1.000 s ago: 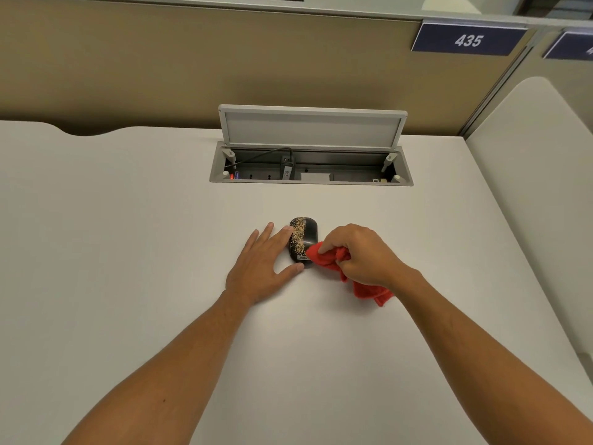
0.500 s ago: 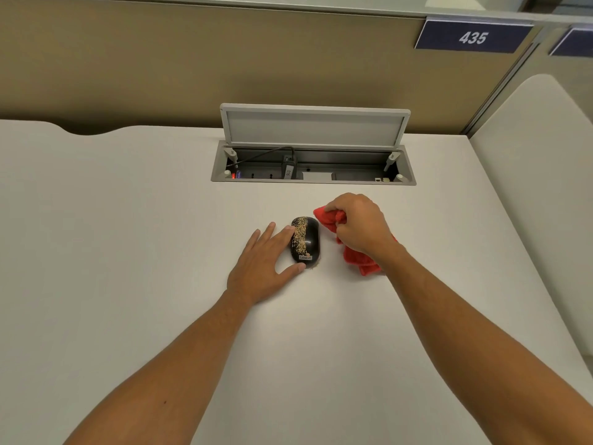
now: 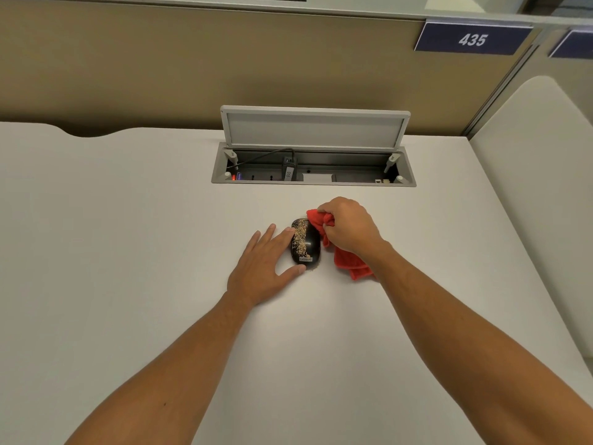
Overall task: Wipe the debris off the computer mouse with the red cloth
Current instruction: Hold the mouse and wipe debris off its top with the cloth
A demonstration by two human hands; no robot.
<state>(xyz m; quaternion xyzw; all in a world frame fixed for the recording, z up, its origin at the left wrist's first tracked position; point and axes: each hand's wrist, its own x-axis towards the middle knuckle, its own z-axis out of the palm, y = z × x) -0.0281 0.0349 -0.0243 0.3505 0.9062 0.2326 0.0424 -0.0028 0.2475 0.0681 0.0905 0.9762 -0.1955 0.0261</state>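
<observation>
Bracing a black mouse [image 3: 305,245] on the white desk [image 3: 128,220], your left hand [image 3: 261,268] lies flat with fingers straight, forefinger tip and thumb touching the mouse's left and near edges. Your right hand [image 3: 348,228] has its fingers curled round a bunched red cloth [image 3: 348,263], whose leading fold touches the mouse's far right corner while its loose tail trails on the desk toward you.

Largest of the rest is the cable box [image 3: 313,168], sunk in the desk well beyond the mouse, its lid [image 3: 316,128] propped upright. Inside sit a row of sockets, a dark plug [image 3: 288,168] with its cord running left, and a small red light [image 3: 233,177] at the left end; what lies at the right end is too small to tell.

The mouse sits at mid-desk, between your hands. It looks light, hard and glossy, so it will likely skid under a sideways wipe; keep the left hand as the stop. The cloth is soft and limp, so a firm wad at its front should serve you best for pressing.

Smallest is the debris [image 3: 300,237]: a tan, grainy band along the mouse's left half, with a few specks on the desk at its near end. It looks loose and dry, likely to scatter rather than smear.
</observation>
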